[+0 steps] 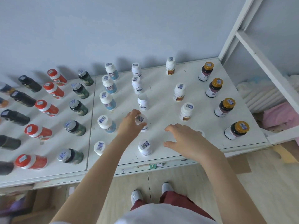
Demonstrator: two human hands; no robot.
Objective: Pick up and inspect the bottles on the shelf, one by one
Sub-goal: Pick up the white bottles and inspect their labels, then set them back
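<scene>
The left hand (131, 123) grips a white bottle (141, 119) from above, fingers and thumb curled round its smooth round cap, which carries a small square barcode sticker. The plastic cylinder below leans slightly, and whether its base rests on the shelf (161, 88) cannot be told. The right hand (186, 141) is palm down, fingers spread and loosely bent, holding nothing, low over the matt white board, which is scuffed with small dark specks. Just beyond its knuckles a small white cap (201, 133) peeks out, mostly hidden.

Between the two wrists a second white bottle (145, 147) stands upright, close to the left forearm. Beyond the left hand, matching white bottles (143, 102) run in a line toward the wall. Left of that hand comes a column of blue-labelled bottles (106, 123), then glossy dark green bottles (78, 107) with silver caps, then red bottles (47, 108) with white collars. Beyond the right hand stand brown-labelled bottles (186, 111), and to its right are dark bottles with gold caps (237, 130).

The columns stand well apart, with bare lanes of board between them; the widest lies around the right hand. A straight seam (91, 120) splits the board left of the left hand. The front edge (242, 147) passes under both forearms, and right of the right hand the board ends at a white frame (235, 29)
</scene>
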